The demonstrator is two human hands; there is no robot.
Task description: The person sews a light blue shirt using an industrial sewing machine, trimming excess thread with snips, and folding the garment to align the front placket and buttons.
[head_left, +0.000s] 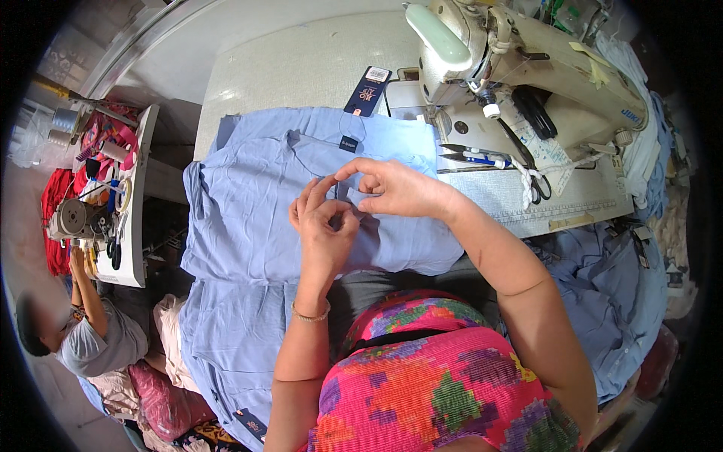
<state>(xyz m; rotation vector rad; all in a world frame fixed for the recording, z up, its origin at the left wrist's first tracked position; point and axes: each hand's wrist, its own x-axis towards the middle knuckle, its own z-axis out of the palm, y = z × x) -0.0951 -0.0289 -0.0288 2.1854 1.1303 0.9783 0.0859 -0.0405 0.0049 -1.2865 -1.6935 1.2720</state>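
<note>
Blue shirt [248,203] front being pinched by left hand [325,226]; right hand [395,188] grip narrow on fabric. Cloth best kept flat on tabletop [301,68].

A pale worktable [301,68] carries a blue shirt [256,203], a cream sewing machine [527,68], scissors [461,151] and a dark hang tag [369,90].

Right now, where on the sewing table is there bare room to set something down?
Bare table lies behind the blue shirt, left of the sewing machine. Crowded: scissors and pen beside both hands.
</note>
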